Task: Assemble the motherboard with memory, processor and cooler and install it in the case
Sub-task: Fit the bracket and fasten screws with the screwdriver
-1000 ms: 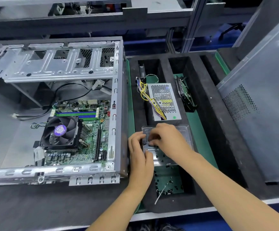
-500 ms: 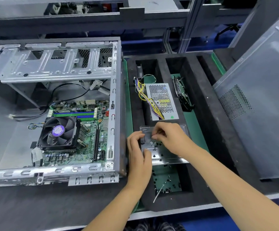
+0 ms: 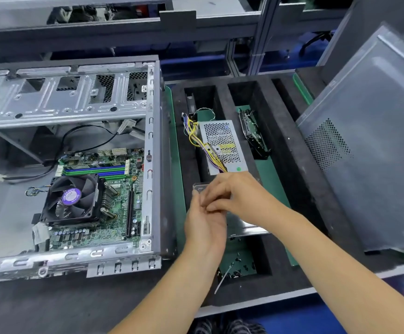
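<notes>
Your open grey steel case (image 3: 75,165) lies well left of your fingers, with the green motherboard (image 3: 104,208) and its black fan cooler (image 3: 72,201) already seated inside. Your left hand (image 3: 204,227) and right hand (image 3: 239,196) meet above the clear plastic tray (image 3: 202,188), fingertips pinched together. Can't tell what they're holding, probably a screw. Fumble it and it'll vanish into the black foam organiser (image 3: 292,179) below.
</notes>
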